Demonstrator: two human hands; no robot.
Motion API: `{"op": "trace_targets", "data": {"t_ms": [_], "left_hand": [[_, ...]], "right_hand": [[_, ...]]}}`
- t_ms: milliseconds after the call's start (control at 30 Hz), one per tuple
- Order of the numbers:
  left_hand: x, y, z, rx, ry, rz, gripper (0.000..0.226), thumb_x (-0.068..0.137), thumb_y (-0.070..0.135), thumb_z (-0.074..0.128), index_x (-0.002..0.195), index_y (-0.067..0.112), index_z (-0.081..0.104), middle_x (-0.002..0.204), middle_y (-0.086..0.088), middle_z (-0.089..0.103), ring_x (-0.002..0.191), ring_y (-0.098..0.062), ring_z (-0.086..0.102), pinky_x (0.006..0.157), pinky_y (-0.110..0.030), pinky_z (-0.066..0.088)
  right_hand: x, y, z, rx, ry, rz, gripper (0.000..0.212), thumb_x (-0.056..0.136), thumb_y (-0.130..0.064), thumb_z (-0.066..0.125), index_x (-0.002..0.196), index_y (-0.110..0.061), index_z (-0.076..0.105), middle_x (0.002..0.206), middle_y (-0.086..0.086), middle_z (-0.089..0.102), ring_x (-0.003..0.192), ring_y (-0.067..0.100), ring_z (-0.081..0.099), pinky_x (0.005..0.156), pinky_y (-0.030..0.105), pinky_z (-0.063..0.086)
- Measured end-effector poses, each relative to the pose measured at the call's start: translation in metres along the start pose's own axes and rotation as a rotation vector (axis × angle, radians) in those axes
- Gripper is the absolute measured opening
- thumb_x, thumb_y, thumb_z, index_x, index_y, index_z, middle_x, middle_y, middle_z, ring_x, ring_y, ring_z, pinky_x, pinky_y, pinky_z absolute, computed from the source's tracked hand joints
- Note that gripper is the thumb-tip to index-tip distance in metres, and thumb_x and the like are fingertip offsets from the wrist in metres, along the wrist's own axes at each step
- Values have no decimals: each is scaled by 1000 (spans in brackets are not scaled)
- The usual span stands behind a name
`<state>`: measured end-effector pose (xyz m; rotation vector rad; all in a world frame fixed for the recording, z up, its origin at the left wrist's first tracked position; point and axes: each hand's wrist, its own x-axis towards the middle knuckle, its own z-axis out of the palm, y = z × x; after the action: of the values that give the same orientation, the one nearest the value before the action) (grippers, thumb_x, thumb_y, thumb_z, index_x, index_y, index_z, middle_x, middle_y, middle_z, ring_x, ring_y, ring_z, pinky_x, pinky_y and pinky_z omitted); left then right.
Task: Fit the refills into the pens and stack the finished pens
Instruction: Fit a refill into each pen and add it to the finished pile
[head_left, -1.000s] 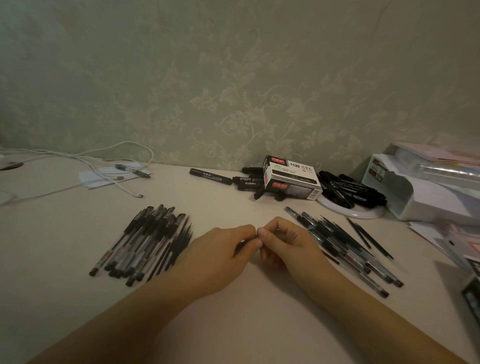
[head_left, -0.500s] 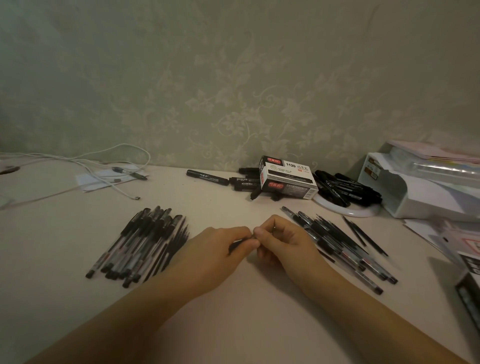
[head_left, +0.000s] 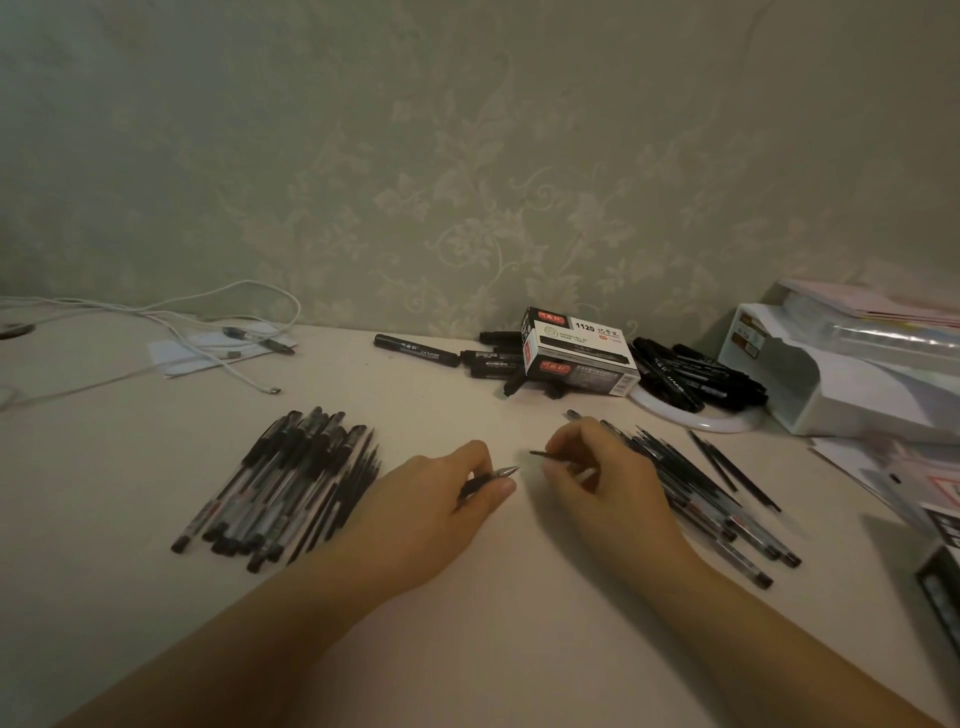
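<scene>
My left hand grips a black pen whose metal tip points right, past the thumb. My right hand pinches a thin dark refill whose end points left toward the pen tip, with a small gap between the two. A stack of several black pens lies to the left of my left hand. A second spread of pens lies under and to the right of my right hand, with loose refills beside it.
Against the wall sit a black and white marker box, loose markers and a white dish of markers. A white tray unit stands at the right, white cables at the left.
My hands were joined at the fingertips; now they have pulled apart. The pen tip shows in my left hand and a thin refill in my right.
</scene>
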<state>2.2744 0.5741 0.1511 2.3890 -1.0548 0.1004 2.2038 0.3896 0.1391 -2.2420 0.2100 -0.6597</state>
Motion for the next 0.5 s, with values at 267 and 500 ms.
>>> {"op": "trace_targets", "data": {"t_ms": [267, 500], "left_hand": [[1, 3, 0, -11, -13, -3, 22, 96, 52, 40, 95, 31, 36, 53, 8, 43, 42, -3, 43, 43, -14, 25], [1, 1, 4, -62, 3, 90, 14, 97, 45, 43, 94, 36, 32, 55, 6, 46, 46, -4, 44, 45, -17, 28]], "right_hand": [[-1, 4, 5, -161, -25, -74, 7, 90, -21, 67, 91, -25, 61, 94, -15, 60, 89, 4, 57, 79, 28, 54], [-5, -12, 8, 60, -15, -126, 11, 95, -39, 56, 93, -30, 62, 84, -16, 62, 80, 3, 58, 66, 13, 46]]}}
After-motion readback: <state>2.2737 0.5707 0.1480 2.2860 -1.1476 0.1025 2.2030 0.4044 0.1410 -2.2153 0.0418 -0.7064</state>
